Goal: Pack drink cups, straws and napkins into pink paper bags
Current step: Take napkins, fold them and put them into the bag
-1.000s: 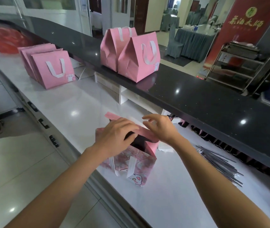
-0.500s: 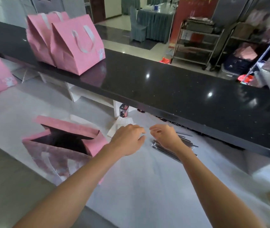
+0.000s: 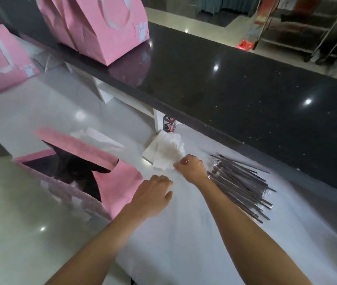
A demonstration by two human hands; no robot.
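While right hand [image 3: 191,168] pinches crumpled white napkins [image 3: 164,154], left hand [image 3: 153,197] loosely curled, empty.

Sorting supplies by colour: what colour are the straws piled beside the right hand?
Dark, black-looking straws in shiny clear wrappers, seen in the head view.

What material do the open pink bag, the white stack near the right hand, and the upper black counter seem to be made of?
Open pink bag: matte paper, judging by its creased folds. White stack: soft tissue paper, crumpled at the edges, probably napkins. Black counter: polished stone or a stone-like composite, glossy, speckled, mirroring the ceiling lights.
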